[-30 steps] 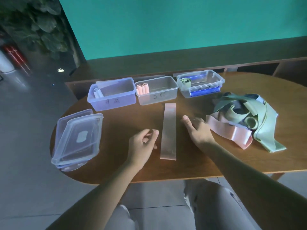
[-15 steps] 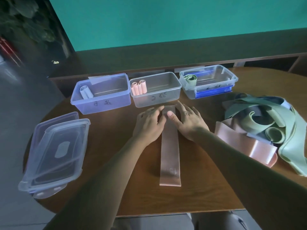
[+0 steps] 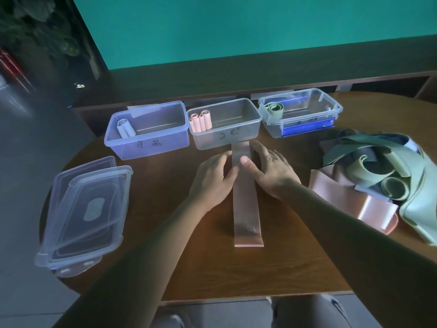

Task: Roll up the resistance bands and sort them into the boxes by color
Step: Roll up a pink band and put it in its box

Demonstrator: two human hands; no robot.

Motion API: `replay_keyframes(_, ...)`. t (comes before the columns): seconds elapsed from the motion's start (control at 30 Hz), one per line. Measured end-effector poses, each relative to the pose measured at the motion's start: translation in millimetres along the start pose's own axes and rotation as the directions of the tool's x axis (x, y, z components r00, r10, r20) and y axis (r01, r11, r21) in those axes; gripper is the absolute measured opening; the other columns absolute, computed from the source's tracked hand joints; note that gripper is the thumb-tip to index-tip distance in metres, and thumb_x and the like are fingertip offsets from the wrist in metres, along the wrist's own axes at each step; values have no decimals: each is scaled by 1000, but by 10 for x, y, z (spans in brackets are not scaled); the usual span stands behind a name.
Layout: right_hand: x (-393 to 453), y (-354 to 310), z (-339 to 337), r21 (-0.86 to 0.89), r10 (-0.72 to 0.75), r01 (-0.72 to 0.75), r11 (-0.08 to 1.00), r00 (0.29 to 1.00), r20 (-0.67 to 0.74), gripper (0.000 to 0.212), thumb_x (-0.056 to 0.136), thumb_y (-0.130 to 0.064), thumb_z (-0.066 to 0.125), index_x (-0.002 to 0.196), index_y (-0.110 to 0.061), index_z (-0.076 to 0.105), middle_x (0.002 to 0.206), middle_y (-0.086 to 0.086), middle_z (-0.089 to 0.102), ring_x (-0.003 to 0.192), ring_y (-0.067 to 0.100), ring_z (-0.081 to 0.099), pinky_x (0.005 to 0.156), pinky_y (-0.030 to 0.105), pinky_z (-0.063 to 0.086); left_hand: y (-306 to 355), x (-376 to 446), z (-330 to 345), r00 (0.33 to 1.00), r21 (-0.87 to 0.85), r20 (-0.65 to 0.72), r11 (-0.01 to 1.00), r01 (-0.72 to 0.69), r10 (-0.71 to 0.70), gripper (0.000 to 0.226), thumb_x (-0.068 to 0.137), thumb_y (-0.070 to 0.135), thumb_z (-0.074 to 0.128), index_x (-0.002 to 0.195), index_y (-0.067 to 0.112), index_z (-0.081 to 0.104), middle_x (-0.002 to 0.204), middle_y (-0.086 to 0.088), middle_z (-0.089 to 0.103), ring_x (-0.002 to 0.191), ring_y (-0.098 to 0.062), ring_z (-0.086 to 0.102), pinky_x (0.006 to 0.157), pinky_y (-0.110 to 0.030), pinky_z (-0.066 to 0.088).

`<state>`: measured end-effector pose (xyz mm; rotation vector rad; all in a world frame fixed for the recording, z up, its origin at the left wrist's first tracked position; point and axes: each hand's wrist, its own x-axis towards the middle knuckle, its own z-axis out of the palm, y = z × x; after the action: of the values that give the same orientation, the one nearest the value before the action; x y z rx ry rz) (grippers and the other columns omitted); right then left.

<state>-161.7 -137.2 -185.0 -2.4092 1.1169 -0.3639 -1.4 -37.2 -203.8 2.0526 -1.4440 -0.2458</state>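
A long pink band (image 3: 247,209) lies flat on the wooden table (image 3: 236,275), running away from me toward the middle box. My left hand (image 3: 214,177) and my right hand (image 3: 269,170) rest on either side of its far end, fingers straight, thumbs touching the band. Three clear boxes stand in a row behind: the left box (image 3: 151,140) holds a pale rolled band, the middle box (image 3: 227,133) holds pink rolls (image 3: 201,121), the right box (image 3: 300,112) holds a green roll (image 3: 274,110).
A tangled pile of green, blue-grey and pink bands (image 3: 383,183) lies at the right of the table. Stacked clear lids (image 3: 87,214) sit at the left edge, overhanging it. A dark low shelf and a teal wall stand behind the boxes.
Both hands moved from beside the band's near half up to its far end by the middle box. The camera came closer and lower over the table.
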Motion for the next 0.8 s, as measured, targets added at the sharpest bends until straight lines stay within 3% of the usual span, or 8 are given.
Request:
replay_keyframes(0.13,-492,-3,11,-13,-40,40,999,999,14,96,85,-90,10,158,-29,21,165,-2,28,154,19,19,127,45,12,66,-472,-115,999,-73,50,997,-16,20,54,101,53,48,150,32,43,156,11,42,143,-9,37,116,-35,34)
replay_keyframes(0.23,-908,-21,-12,9,-70,70,997,997,26,90,87,-87,19,157,-31,22,165,-5,27,153,17,20,126,43,13,134,-861,-202,995,-170,70,984,-52,65,47,99,48,57,144,33,52,149,18,49,134,8,39,111,-19,32)
replay_keyframes(0.33,-1266,-4,-22,83,-156,155,984,988,10,75,90,-82,34,152,-39,31,163,-14,28,149,13,27,124,43,23,175,-1232,-269,993,-277,35,956,-98,112,34,91,43,69,123,32,70,127,24,62,121,12,52,101,-10,41)
replay_keyframes(0.43,-1529,40,5,185,-219,210,960,975,28,50,90,-75,45,130,-46,55,154,-20,37,140,9,38,116,41,36,182,-1459,-324,991,-319,25,941,-114,129,19,82,41,78,97,30,81,112,20,70,110,5,62,87,-11,50)
replay_keyframes(0.6,-1688,63,123,230,-330,344,910,939,-97,15,87,-45,74,95,-32,76,120,-14,65,116,5,56,102,37,46,225,-1585,-343,994,-252,77,966,-62,84,14,75,36,87,87,29,83,113,19,68,108,9,58,87,-1,39)
replay_keyframes(0.8,-1731,-4,105,250,-248,273,929,960,-127,10,82,-30,81,84,-34,72,109,-23,67,105,-4,56,99,34,46,207,-1614,-291,998,-145,27,988,-60,65,9,79,35,85,85,32,80,122,19,56,116,20,38,88,4,27)
